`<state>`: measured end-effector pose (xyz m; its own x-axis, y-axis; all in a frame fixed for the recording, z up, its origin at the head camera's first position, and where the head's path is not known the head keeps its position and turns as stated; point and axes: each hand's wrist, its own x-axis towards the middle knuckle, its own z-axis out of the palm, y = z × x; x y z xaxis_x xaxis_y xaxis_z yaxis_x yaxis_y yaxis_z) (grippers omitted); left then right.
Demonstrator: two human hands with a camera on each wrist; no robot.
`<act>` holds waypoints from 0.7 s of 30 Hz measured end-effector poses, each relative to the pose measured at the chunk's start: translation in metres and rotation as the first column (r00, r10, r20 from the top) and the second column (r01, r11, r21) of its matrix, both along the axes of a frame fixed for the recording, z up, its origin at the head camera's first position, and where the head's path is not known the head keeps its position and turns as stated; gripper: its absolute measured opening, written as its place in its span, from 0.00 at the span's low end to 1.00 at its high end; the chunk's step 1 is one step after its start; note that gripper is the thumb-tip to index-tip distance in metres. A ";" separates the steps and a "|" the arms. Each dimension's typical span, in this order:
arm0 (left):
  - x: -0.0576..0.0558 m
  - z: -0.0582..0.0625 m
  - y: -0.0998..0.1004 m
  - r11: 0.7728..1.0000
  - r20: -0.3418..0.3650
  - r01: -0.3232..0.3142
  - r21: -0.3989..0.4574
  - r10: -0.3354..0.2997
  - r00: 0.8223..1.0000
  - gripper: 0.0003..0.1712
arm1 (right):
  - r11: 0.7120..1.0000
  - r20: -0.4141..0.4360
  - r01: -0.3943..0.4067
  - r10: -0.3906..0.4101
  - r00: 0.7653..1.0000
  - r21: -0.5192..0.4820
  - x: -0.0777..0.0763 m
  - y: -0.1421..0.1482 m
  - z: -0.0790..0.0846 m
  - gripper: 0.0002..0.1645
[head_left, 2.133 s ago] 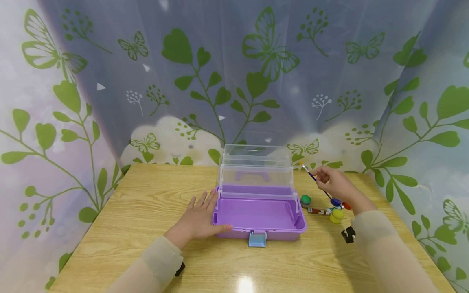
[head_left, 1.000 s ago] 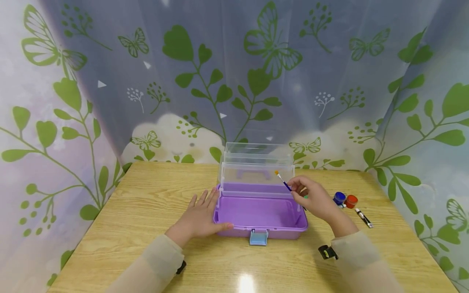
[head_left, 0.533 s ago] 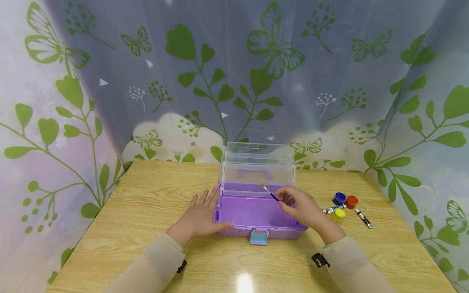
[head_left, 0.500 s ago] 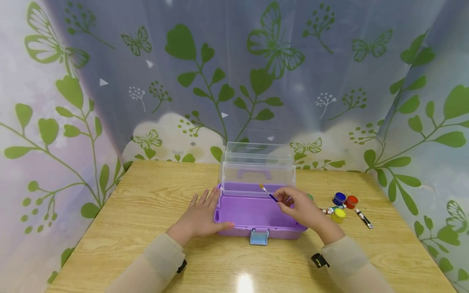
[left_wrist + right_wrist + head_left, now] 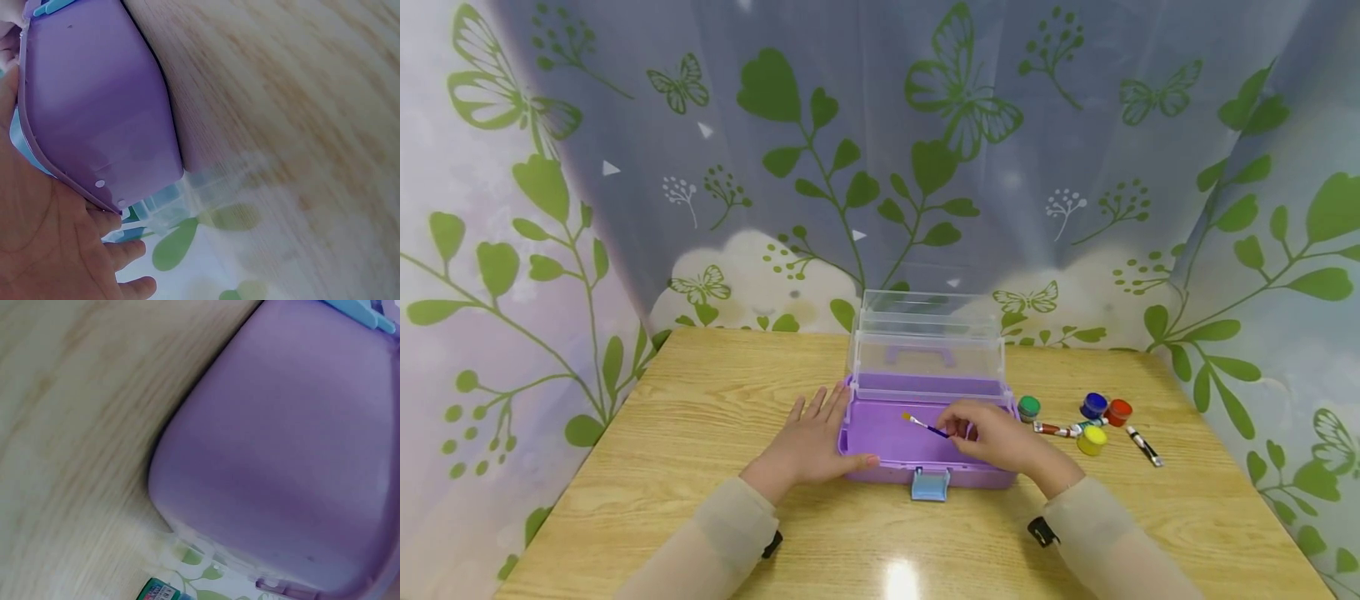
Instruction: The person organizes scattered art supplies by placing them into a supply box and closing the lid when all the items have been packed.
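Observation:
A purple plastic box [image 5: 880, 437] stands on the table with its clear lid [image 5: 925, 325] raised at the back and a light blue latch [image 5: 930, 485] hanging at the front. My left hand [image 5: 801, 446] rests on the box's left rim, fingers spread and straight, thumb along the front edge. In the left wrist view its palm [image 5: 50, 231] lies against the rim. Inside the box opening, my right hand [image 5: 996, 435] pinches a thin paintbrush [image 5: 931, 429] with a dark blue handle, its orange bristles pointing left. The right wrist view shows the box's outer wall [image 5: 275, 444], not the hand.
Right of the box stand paint pots: green [image 5: 1029, 407], blue [image 5: 1093, 406], red [image 5: 1118, 412] and yellow [image 5: 1092, 441]. A brown-red paint tube [image 5: 1055, 430], a teal tube [image 5: 1092, 425] and a black-and-white tube [image 5: 1145, 447] lie among them. A patterned curtain [image 5: 820, 192] hangs behind the table.
My right hand has carried the paintbrush from above the pots leftward and down into the box opening; the brush now lies flatter. My left hand has stayed on the rim.

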<state>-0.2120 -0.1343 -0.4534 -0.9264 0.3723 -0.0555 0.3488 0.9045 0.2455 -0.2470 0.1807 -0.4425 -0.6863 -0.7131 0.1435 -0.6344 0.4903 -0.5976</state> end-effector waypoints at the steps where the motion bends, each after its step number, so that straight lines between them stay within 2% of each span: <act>1: 0.000 0.000 0.000 1.000 -0.002 -0.001 0.001 0.001 1.000 0.70 | 1.000 0.017 -0.005 0.005 1.000 0.019 -0.001 0.000 -0.001 0.12; 8: 0.000 -0.001 0.001 1.000 -0.003 -0.003 0.000 0.003 1.000 0.70 | 0.991 0.100 -0.065 0.054 0.994 0.114 -0.009 0.000 -0.007 0.13; 21: -0.001 -0.001 0.000 1.000 -0.004 -0.002 0.004 0.003 1.000 0.70 | 0.971 0.069 -0.131 0.120 0.990 0.202 -0.020 -0.009 -0.009 0.10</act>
